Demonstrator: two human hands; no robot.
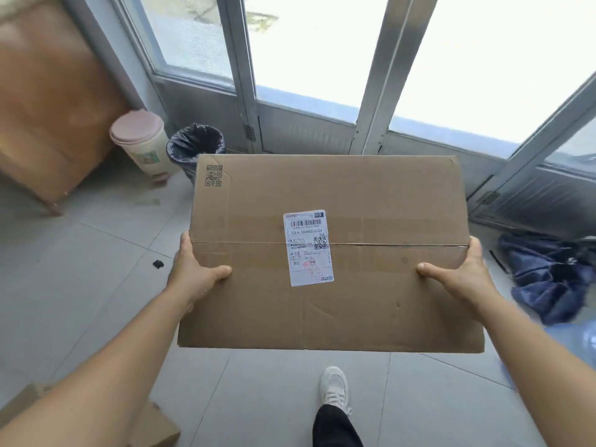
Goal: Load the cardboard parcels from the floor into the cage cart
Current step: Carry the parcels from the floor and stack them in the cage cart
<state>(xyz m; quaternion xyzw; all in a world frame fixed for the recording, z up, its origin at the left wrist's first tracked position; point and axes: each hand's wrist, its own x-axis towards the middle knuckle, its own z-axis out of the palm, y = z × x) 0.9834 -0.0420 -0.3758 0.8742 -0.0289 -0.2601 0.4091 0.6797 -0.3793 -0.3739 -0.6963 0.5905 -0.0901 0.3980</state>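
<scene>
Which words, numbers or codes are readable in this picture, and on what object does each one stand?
"WU": white shipping label on the cardboard parcel.
"NA": same label, right side.
Label's code under the barcode and small lines: too blurred to read.
Printed QR mark on the parcel: text unreadable.
Pink-lidded bin: picture blurred.

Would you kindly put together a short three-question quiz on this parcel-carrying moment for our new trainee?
1. True or false: the cardboard parcel is resting on the floor.
2. Multiple choice: what stands beside the pink-lidded bin? A) a black-lined bin B) a ladder C) a chair
3. Fill in: the left hand and right hand grip the parcel at its two ____ edges.

Key
1. False: both hands hold it in the air, above the tiled floor and the white shoe.
2. A: the black-lined bin stands right next to it.
3. Side: thumbs lie on top, the other fingers are hidden.
</scene>
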